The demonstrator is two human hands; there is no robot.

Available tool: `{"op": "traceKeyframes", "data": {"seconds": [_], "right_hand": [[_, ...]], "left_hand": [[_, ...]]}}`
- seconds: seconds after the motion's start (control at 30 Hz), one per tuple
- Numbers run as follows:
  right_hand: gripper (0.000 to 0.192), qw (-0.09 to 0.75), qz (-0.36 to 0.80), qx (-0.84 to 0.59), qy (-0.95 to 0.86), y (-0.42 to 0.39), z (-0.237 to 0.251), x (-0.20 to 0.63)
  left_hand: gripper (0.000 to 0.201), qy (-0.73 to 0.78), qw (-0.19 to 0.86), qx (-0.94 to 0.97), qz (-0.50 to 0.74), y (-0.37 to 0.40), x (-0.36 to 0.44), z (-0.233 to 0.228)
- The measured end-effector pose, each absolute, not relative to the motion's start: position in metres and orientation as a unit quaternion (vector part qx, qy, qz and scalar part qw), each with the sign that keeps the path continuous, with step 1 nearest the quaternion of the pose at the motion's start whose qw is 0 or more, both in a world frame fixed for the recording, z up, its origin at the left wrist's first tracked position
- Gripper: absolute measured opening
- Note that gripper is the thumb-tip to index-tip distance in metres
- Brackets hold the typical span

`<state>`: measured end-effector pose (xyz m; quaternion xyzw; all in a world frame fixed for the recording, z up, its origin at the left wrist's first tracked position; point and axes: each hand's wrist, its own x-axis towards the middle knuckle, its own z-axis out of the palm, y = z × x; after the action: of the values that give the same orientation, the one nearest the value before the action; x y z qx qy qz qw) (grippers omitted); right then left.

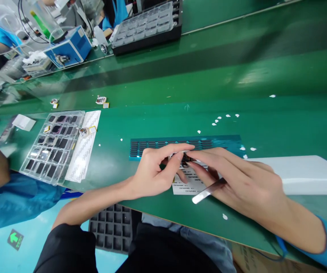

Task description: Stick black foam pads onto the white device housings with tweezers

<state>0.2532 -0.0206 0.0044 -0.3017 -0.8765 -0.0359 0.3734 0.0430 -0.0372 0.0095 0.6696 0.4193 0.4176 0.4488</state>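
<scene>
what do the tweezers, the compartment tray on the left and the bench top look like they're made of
Tweezers under the right hand: bare metal, probably steel, judging by the bright silvery sheen. Compartment tray: thin clear plastic, since the dark parts inside show through its glossy moulded cells. Bench top: a green mat, likely rubber or vinyl, smooth with soft reflections.

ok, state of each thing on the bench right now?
left hand: fingers pinched on a small dark part
right hand: pinching the same part, tweezers tucked in the palm
small dark part: held between both hands, over the label sheet
tweezers: held, tips hidden
label sheet: flat, partly covered
blue strip: flat on the bench
clear tray: flat, most cells filled
</scene>
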Motion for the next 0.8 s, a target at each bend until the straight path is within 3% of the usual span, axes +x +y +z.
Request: {"op": "traceKeyframes", "data": {"seconds": [0.47, 0.7, 0.8], "right_hand": [[0.016, 0.344, -0.062, -0.302, -0.887, -0.022, 0.0, 0.255], [0.026, 0.334, -0.121, -0.28, -0.892, -0.023, -0.005, 0.265], [0.022, 0.346, -0.107, -0.277, -0.89, -0.021, -0.002, 0.263]], "left_hand": [[0.025, 0.389, 0.368, 0.713, 0.452, -0.038, 0.045, 0.007], [0.026, 0.389, 0.425, 0.683, 0.449, -0.037, 0.044, 0.007], [0.025, 0.397, 0.438, 0.677, 0.438, -0.037, 0.043, 0.008]]}}
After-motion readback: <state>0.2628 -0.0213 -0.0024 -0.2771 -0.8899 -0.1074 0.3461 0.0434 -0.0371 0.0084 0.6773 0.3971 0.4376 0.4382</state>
